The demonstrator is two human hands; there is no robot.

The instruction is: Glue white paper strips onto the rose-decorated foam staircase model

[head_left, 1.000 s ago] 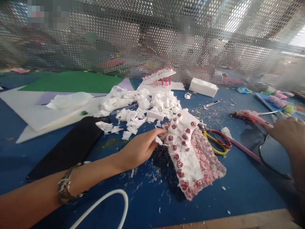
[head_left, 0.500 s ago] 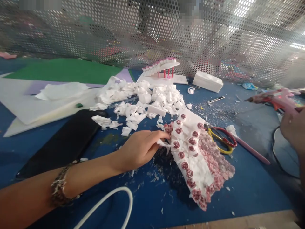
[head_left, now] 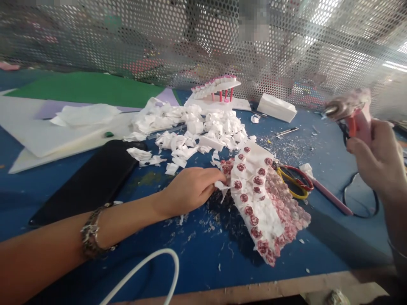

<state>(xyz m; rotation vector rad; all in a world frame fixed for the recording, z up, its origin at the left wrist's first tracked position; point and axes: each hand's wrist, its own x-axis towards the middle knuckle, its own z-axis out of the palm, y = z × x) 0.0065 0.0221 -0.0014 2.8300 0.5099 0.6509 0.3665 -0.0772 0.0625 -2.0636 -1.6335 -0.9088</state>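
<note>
My left hand [head_left: 190, 189] is closed at the left edge of a white craft piece [head_left: 251, 169] covered with small dark-pink paper roses. A torn white paper strip [head_left: 223, 186] sticks out by its fingertips. Lighter pink roses [head_left: 291, 212] cover the piece's right side. My right hand [head_left: 378, 163] is raised at the right, wrapped around the handle of a pink glue gun [head_left: 352, 108]. The gun's nozzle points left, apart from the craft piece. Scissors with red and yellow handles [head_left: 297, 195] lie partly beneath the piece.
Crumpled white paper scraps [head_left: 190, 123] are heaped behind the craft piece. A black phone-like slab [head_left: 89, 182] and foam sheets [head_left: 41, 140] lie left. A small model on red posts [head_left: 216, 87], a white block [head_left: 277, 108], a cutter [head_left: 288, 131] and a pink stick [head_left: 333, 198] are also there.
My right hand has come further into view with the glue gun, which has turned so its nozzle faces more toward me. My left hand stays at the craft piece's edge.
</note>
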